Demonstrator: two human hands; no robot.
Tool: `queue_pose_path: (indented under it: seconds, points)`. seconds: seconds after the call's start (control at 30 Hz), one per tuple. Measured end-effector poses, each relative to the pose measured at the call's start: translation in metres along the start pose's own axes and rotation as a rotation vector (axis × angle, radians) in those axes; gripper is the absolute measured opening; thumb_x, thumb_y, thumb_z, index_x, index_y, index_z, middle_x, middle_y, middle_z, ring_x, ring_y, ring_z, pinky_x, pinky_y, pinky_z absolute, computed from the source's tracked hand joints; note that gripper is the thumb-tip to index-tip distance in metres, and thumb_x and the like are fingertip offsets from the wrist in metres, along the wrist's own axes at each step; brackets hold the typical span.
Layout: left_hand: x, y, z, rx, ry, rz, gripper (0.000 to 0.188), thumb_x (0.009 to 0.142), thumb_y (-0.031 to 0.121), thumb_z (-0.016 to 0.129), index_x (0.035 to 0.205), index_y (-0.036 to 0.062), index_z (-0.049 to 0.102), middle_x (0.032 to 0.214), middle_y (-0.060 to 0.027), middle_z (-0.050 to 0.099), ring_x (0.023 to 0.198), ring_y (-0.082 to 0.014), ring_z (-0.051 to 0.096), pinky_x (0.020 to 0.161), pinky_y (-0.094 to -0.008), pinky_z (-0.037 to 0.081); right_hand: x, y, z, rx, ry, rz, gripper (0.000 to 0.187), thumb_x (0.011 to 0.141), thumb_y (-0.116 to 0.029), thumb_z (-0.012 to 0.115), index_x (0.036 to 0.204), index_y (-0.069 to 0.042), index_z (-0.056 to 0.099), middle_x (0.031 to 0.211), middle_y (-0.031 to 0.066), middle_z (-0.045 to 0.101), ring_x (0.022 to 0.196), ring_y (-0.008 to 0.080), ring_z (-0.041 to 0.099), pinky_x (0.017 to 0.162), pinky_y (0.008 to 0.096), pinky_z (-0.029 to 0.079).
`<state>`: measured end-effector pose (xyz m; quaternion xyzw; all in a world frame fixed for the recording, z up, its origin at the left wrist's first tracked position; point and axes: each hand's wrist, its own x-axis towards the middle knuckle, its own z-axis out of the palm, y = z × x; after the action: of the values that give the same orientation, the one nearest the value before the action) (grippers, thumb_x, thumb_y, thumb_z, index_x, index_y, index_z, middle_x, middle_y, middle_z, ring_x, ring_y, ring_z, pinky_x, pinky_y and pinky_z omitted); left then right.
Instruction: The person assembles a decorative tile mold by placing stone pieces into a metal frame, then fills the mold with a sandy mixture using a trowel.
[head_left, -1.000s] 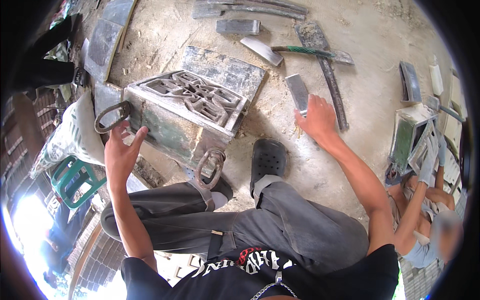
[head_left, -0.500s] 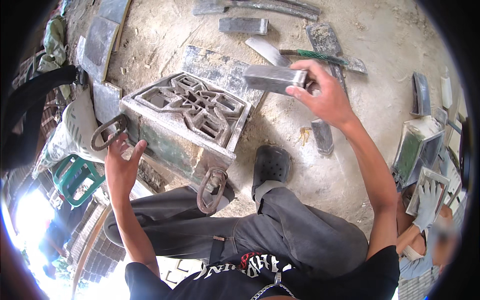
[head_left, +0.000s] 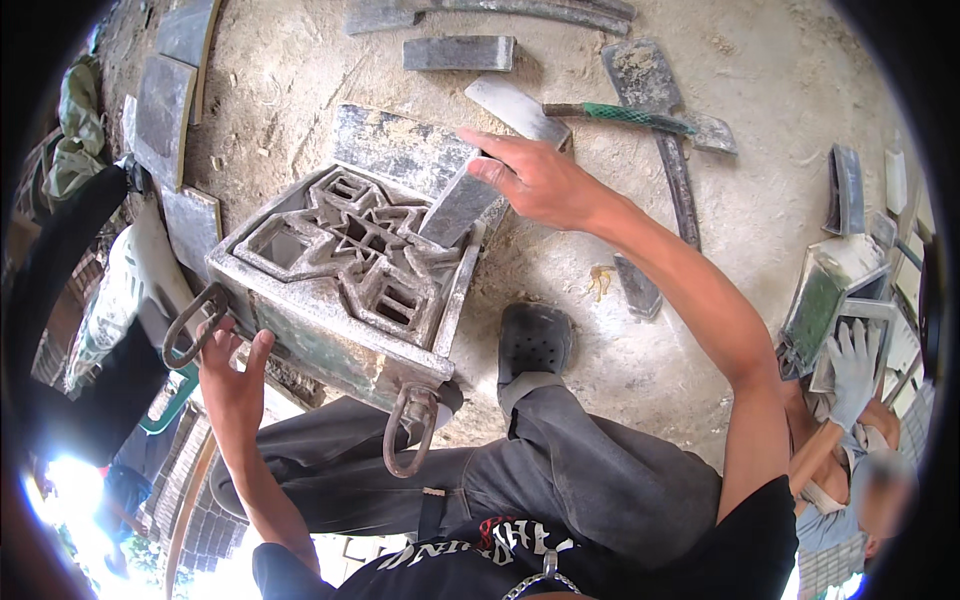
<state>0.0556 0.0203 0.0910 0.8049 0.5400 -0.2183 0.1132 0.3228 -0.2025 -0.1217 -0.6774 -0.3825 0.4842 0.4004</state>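
A box-shaped metal mould (head_left: 300, 335) sits tilted before my legs, with a greyish star-patterned openwork block (head_left: 365, 235) filling its top. My right hand (head_left: 540, 180) holds a grey rectangular metal block (head_left: 460, 208) by its upper end, with thumb and fingers at that end. The block's lower end rests at the mould's right side, on the pattern's edge; exact contact there is hard to make out. My left hand (head_left: 230, 385) lies at the mould's near left side by a rusty ring handle (head_left: 178, 330), thumb raised and apart, fingers partly bent. A second ring handle (head_left: 408, 445) hangs at the near corner.
Beyond the mould lie a flat plate (head_left: 385, 140), another metal block (head_left: 458, 54) and a green-wrapped hammer-like tool (head_left: 610, 114). My shoe (head_left: 535, 345) is to its right. At far right a co-worker's gloved hand (head_left: 852, 370) touches a frame beside a green mould (head_left: 812, 305).
My right hand has brought the metal block left and down onto the mould's right side, turning it steeper. My left hand stays by the ring handle. The whole view has shifted slightly.
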Motion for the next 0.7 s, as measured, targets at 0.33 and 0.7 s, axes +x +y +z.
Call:
queue_pose_path:
  seconds: [0.33,0.7]
  points:
    - [0.001,0.014,-0.008,0.050,-0.098,-0.060,0.065,0.088,0.027,0.075,0.134,-0.0089,0.046,0.130,-0.0246,0.059,0.122,-0.0356,0.058,0.102,-0.0397,0.045,0.034,0.000,-0.002,0.038,-0.222,0.185,0.059,0.105,-0.042,0.040,0.151,-0.006,0.034,0.140,0.0207,0.053,0.134,0.0341,0.048,0.112,0.0434,0.037]
    - [0.001,-0.001,0.000,-0.035,0.001,0.033,0.069,0.085,0.033,0.077,0.133,-0.0067,0.048,0.123,-0.0246,0.063,0.116,-0.0364,0.063,0.095,-0.0416,0.048,-0.007,-0.023,0.048,-0.151,-0.230,0.018,0.048,0.103,-0.028,0.045,0.143,-0.002,0.047,0.130,0.0189,0.057,0.118,0.0307,0.054,0.101,0.0439,0.044]
